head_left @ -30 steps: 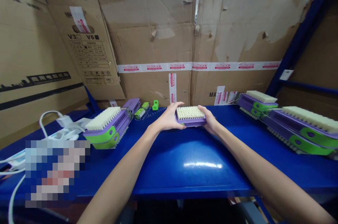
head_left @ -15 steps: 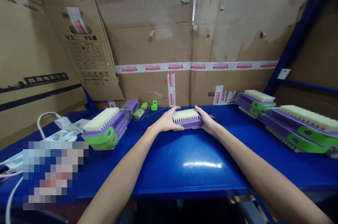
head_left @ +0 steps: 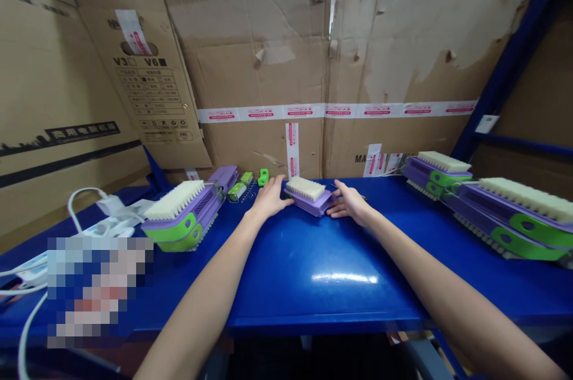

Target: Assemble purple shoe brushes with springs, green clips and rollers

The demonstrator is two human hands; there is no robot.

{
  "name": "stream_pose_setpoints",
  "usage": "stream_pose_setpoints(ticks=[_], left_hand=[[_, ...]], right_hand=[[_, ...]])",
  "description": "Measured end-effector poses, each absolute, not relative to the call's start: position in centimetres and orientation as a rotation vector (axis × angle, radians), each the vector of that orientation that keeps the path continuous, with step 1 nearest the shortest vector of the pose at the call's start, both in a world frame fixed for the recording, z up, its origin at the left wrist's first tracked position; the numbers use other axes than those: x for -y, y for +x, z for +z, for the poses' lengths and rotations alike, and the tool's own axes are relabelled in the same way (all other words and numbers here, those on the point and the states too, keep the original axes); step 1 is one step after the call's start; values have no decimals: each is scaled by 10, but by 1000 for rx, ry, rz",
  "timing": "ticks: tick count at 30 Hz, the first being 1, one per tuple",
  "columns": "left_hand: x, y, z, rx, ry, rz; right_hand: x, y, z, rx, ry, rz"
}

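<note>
We have a purple, block-shaped brush with cream bristles (head_left: 312, 202) between our two bare hands, at the far part of the glossy blue tabletop (head_left: 304, 284). Its bristles face up and its body sits at a slant, the right end turned nearer to us; we cannot tell whether its underside lies flat.

Our left hand (head_left: 270, 198) is just beside the brush's left end, palm down, fingers spread and pointing away from us, thumb stretched towards the brush. Our right hand (head_left: 351, 204) is at the opposite end, fingers loosely extended and parted, their tips close to the purple body; whether they touch it, we cannot tell. Neither hand grips anything.

Near our left fingers we see a small bright-green plastic piece with holes (head_left: 264, 177) and, farther left, thin dark coiled springs (head_left: 249, 191). Well apart on the left stands a stack of purple-and-green brushes with cream bristles (head_left: 181, 222); a similar purple-and-green stack (head_left: 505, 219) lies well to the right of our right hand.
</note>
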State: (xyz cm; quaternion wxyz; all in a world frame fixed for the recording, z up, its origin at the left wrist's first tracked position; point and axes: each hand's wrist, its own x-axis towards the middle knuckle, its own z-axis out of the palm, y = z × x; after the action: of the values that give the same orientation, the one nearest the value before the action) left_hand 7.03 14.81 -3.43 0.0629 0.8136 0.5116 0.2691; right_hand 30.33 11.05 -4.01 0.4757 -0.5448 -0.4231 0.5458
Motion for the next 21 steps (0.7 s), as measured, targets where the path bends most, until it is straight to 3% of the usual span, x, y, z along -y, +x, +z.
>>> stream_pose_setpoints(ticks=[3,11,21], left_hand=[[-144,71,-28,-1782,2492,776],[-132,80,-16,-1815,2527,615],[-119,90,-14,-1263,2510,599]], right_hand=[[-110,304,-41,1150,-1410,1239],[-111,297,-46,1459,-1383,985],[-102,289,-46,1653,-1180,1014]])
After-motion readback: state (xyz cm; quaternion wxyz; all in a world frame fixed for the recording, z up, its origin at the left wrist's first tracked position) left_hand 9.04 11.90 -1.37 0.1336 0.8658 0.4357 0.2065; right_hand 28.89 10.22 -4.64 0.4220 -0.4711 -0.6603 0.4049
